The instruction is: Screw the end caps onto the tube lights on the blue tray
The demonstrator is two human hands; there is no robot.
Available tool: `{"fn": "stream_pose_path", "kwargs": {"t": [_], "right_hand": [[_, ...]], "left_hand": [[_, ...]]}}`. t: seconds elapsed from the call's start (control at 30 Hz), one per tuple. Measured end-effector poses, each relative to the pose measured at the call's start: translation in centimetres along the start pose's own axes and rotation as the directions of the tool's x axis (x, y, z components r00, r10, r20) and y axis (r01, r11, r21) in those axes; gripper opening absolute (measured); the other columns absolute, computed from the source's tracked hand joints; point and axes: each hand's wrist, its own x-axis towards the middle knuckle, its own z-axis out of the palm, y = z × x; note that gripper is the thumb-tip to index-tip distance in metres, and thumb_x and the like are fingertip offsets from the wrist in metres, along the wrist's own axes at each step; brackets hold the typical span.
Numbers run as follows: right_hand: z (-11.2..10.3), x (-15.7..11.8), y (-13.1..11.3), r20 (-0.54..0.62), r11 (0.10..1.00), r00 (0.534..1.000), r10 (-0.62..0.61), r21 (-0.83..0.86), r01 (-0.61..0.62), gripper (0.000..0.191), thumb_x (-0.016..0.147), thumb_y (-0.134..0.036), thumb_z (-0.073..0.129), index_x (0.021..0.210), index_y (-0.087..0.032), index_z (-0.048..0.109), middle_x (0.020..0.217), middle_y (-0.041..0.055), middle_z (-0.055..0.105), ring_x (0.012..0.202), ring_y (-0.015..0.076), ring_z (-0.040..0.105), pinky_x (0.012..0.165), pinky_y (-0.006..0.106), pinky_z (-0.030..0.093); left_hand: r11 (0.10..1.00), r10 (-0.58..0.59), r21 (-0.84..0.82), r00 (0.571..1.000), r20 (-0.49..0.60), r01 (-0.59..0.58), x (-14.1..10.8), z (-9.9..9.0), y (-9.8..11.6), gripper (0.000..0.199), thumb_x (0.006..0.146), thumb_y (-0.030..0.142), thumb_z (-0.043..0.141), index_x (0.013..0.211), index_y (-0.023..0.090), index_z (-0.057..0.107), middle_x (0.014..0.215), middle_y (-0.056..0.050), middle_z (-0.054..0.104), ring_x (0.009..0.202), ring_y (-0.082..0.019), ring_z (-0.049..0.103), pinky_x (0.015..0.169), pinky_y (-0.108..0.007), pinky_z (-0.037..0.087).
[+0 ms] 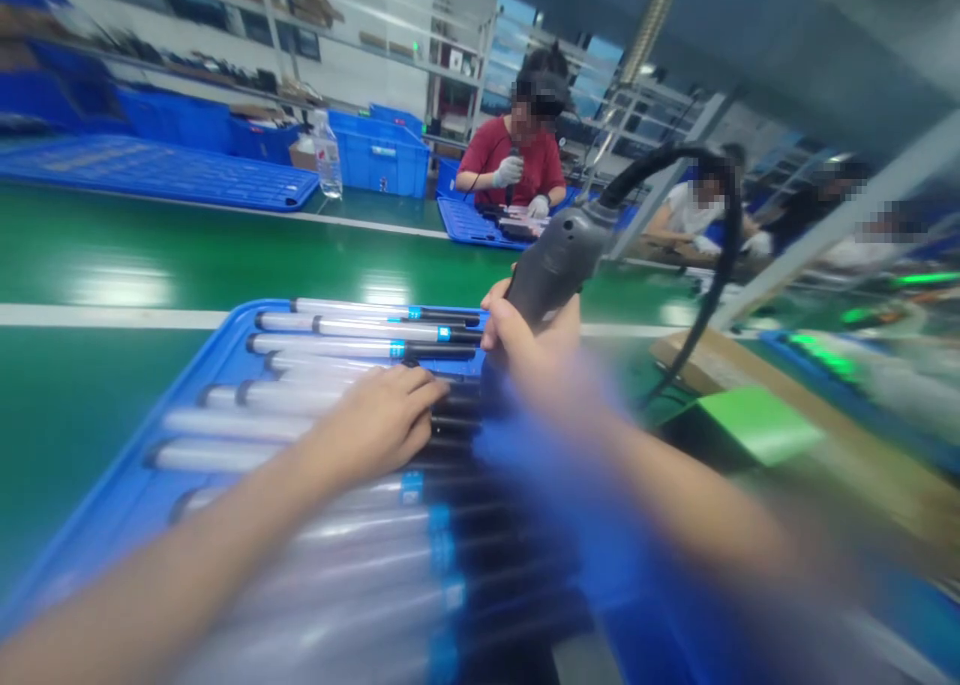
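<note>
My right hand point(536, 330) is wrapped around a dark grey corded electric screwdriver point(559, 255), its cable end tilted up and away from me. The tool's lower tip is hidden behind my hand and blur. To its left, my left hand point(390, 410) has bent fingers closed on the black end of one of the clear tubes with black handles; its thumb side hides part of that end. Several such tubes point(337, 347), with blue bands, lie side by side on a blue tray point(232, 340). The nearest ones are smeared by motion.
A green box point(757, 425) and a cardboard piece point(900, 465) lie to the right. Beyond the green table point(225, 250) are a water bottle point(328, 155), blue crates point(382, 150) and another blue tray point(172, 170). A person in red point(517, 155) works opposite; others sit farther right.
</note>
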Motion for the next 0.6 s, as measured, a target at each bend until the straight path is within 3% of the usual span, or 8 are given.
{"fn": "stream_pose_path", "kwargs": {"t": [0.13, 0.37, 0.5, 0.6], "right_hand": [[-0.1, 0.4, 1.4, -0.029, 0.999, 1.000, 0.003, -0.044, -0.004, 0.026, 0.095, -0.037, 0.072, 0.102, -0.024, 0.051, 0.085, -0.0047, 0.066, 0.064, 0.0078, 0.062, 0.068, 0.026, 0.056], [0.2, 1.8, 4.4, 0.056, 1.000, 0.998, 0.018, -0.012, -0.017, 0.029, 0.092, -0.040, 0.073, 0.102, -0.024, 0.051, 0.074, -0.0085, 0.064, 0.056, 0.0071, 0.059, 0.060, 0.024, 0.053], [1.2, 1.4, 2.9, 0.031, 0.989, 0.997, 0.070, 0.129, -0.074, 0.035, 0.089, -0.037, 0.075, 0.109, -0.026, 0.049, 0.083, -0.0078, 0.067, 0.053, 0.0064, 0.059, 0.056, 0.023, 0.053], [2.4, 0.6, 1.0, 0.064, 0.969, 0.996, 0.065, 0.236, -0.079, 0.028, 0.090, -0.032, 0.074, 0.107, -0.026, 0.053, 0.086, -0.0065, 0.067, 0.055, 0.0062, 0.060, 0.058, 0.023, 0.054]], "left_hand": [[0.998, 0.061, -0.029, 0.997, -0.037, -0.062, -0.1, 0.2, 0.2, 0.029, 0.105, 0.026, 0.048, 0.116, 0.020, 0.074, 0.115, -0.009, 0.075, 0.102, -0.026, 0.070, 0.087, -0.041, 0.054], [0.998, 0.043, -0.050, 0.999, -0.033, -0.044, -0.2, 0.6, 0.4, 0.029, 0.109, 0.031, 0.049, 0.118, 0.019, 0.074, 0.114, -0.010, 0.075, 0.103, -0.025, 0.071, 0.089, -0.039, 0.055], [0.998, -0.057, -0.043, 0.993, -0.106, 0.052, 0.0, 0.5, 0.5, 0.035, 0.109, 0.039, 0.052, 0.129, 0.017, 0.070, 0.122, -0.011, 0.075, 0.108, -0.026, 0.069, 0.093, -0.041, 0.054], [0.993, -0.112, -0.060, 0.989, -0.096, 0.107, 0.3, 0.4, 0.5, 0.031, 0.107, 0.044, 0.058, 0.112, 0.018, 0.075, 0.105, -0.008, 0.077, 0.098, -0.026, 0.067, 0.086, -0.039, 0.051]]}}
